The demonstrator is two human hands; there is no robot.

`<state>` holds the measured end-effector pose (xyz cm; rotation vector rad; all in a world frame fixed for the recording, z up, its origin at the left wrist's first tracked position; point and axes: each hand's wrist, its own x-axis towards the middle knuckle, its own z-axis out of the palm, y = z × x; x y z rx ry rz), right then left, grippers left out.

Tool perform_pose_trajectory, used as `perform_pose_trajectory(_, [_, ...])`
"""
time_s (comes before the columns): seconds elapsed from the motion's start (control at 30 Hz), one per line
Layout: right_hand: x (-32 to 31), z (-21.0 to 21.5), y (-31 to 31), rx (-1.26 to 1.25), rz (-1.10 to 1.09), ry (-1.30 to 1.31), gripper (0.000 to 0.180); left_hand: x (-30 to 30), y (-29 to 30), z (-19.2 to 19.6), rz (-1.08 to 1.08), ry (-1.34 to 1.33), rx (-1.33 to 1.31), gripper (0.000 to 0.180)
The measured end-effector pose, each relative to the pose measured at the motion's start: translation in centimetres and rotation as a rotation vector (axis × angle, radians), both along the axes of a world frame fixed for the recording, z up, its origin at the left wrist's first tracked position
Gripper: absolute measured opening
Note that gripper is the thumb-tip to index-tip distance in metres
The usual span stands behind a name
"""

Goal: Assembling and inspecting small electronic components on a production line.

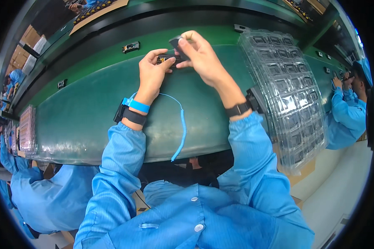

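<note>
Above the green work mat, my two hands meet near the far side. My left hand is closed round a small black electronic unit with an orange-yellow patch. Between the thumb and fingers of my right hand is a flat dark grey cover, tilted up beside the unit. Whether the two parts touch is hard to tell, since fingers hide where they come together. A blue wrist strap circles my left wrist, and its coiled blue cord hangs across the mat.
Stacked clear plastic trays with dark pieces in their pockets stand at my right. Black units lie on the green strip beyond the mat, one more farther left. Co-workers in blue sit on both sides, one at the right.
</note>
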<state>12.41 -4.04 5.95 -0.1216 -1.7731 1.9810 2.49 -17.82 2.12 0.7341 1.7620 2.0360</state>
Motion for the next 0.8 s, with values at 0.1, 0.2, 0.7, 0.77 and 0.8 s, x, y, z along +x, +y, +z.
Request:
perform_pose_trajectory(0.1, [-0.6,-1.6,2.1,-0.053,-0.140,-0.090,0.027,0.1,0.2,-0.3,0.006,0.002,0.001,0.036])
perform_pose_trajectory(0.2, [0.1,-2.1,3.4,-0.027,-0.194,-0.189,0.026,0.2,-0.1,-0.1,0.020,0.012,-0.042,0.036])
perform_pose_trajectory(0.7, [-0.7,-3.5,1.4,-0.073,-0.043,-0.145,0.026,-0.3,-0.1,-0.4,-0.001,-0.119,0.081,0.041])
perform_pose_trajectory(0.77, [-0.8,-3.6,1.0,-0.067,-0.069,-0.123,0.024,-0.2,-0.2,-0.3,0.002,-0.113,0.080,0.039])
perform_pose_trajectory(0.8, [-0.8,-3.7,0.9,-0.066,-0.070,-0.119,0.024,-0.1,-0.2,-0.2,0.003,-0.110,0.079,0.037])
